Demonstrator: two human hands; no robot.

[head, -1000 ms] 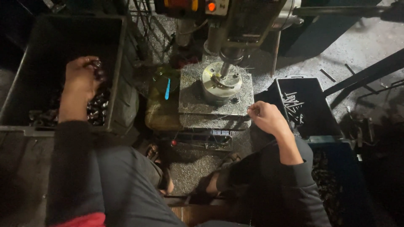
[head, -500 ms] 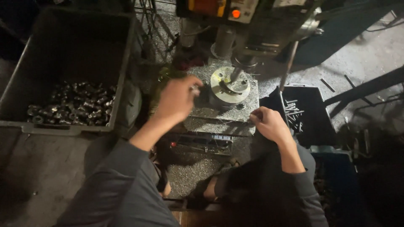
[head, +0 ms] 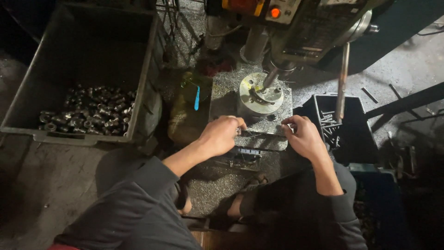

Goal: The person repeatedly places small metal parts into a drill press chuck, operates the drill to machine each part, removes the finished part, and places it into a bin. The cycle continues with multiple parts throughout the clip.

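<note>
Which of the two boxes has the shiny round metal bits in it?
The big grey bin on the person's left holds the pile of shiny round metal pieces. The smaller black box on the right, past the right hand, holds thin, long metal pins instead.

Holding both arms forward, dark sleeves pushed up past forearms. My left hand (head: 221, 135) curling loosely, knuckles up, fingertips tucked under. My right hand (head: 303, 136) hovering level with it, fingers bent inward, hands well apart.

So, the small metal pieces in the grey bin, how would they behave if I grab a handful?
The metal pieces look like short, shiny, rounded fittings, so probably heavy for their size, stiff, and somewhat slippery. Loosely heaped in the grey bin, they would likely roll and slide apart.
</note>
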